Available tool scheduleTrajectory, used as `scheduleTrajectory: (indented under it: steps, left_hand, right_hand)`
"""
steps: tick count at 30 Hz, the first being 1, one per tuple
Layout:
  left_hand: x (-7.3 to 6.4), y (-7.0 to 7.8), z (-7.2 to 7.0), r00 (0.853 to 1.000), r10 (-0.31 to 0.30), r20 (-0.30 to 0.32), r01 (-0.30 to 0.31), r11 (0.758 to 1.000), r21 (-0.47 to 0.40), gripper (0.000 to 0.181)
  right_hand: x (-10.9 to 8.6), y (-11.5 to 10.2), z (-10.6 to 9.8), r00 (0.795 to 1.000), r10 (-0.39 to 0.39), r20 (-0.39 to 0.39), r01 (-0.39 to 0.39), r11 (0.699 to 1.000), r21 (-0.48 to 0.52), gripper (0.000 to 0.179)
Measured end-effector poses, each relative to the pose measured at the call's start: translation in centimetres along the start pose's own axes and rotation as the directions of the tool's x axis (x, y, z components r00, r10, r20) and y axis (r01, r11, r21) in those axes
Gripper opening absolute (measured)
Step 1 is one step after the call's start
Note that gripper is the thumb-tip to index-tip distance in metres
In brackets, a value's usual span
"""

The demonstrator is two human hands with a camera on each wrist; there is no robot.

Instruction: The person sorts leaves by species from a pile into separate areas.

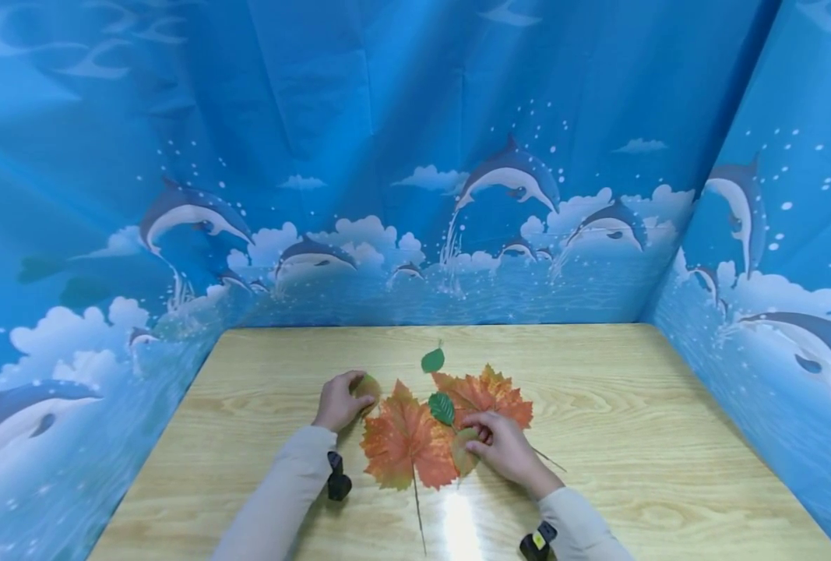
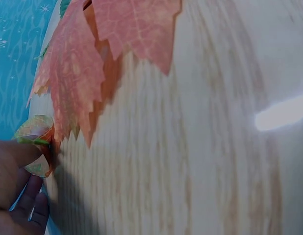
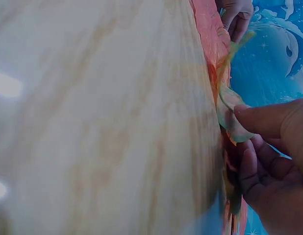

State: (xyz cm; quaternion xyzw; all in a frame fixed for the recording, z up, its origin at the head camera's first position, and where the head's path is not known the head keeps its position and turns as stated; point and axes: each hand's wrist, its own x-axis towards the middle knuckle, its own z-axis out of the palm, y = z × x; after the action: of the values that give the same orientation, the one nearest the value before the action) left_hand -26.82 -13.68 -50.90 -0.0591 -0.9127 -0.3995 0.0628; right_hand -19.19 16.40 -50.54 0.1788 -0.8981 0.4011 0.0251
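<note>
My left hand (image 1: 343,400) pinches a small rounded green-and-orange artificial leaf (image 1: 367,394) just left of a large orange maple leaf (image 1: 404,440). In the left wrist view, the thumb crosses that small leaf (image 2: 37,128). Over the right edge of the maple leaf, my right hand (image 1: 502,448) pinches another small rounded leaf (image 1: 463,453) between thumb and fingers. The right wrist view shows this leaf (image 3: 235,120) upright and slightly curled at the thumb tip. A second maple leaf (image 1: 481,389) lies behind the right hand, with a dark green veined leaf (image 1: 441,407) between the two maple leaves.
A plain green leaf (image 1: 432,360) lies farther back on the wooden table (image 1: 261,362). Thin stems (image 1: 419,514) reach toward the front. Blue dolphin-print curtains (image 1: 387,156) stand behind and beside the table. Both wrists wear small black devices (image 1: 339,477).
</note>
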Motion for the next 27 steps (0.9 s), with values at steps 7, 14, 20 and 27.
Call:
scheduleTrajectory:
  steps: [7, 14, 20, 27]
  left_hand:
    - [0.2, 0.5, 0.3, 0.999, -0.029, -0.03, 0.029, 1.0, -0.004, 0.039]
    - [0.3, 0.3, 0.4, 0.998, -0.03, -0.058, 0.029, 0.999, -0.021, 0.034]
    - [0.5, 0.0, 0.2, 0.998, -0.021, -0.066, 0.018, 0.999, -0.051, 0.027]
    - [0.7, -0.5, -0.1, 0.996, -0.047, -0.077, 0.042, 0.997, -0.068, 0.021]
  right_hand:
    - [0.2, 0.0, 0.0, 0.999, 0.033, -0.011, -0.033, 0.999, -0.036, 0.019]
    - [0.3, 0.2, -0.2, 0.999, 0.048, -0.001, -0.048, 0.998, -0.051, 0.009]
    - [0.2, 0.2, -0.3, 0.998, 0.055, 0.014, -0.054, 0.998, -0.031, 0.009]
    - [0.2, 0.1, -0.3, 0.998, 0.055, 0.026, -0.054, 0.998, -0.022, 0.008]
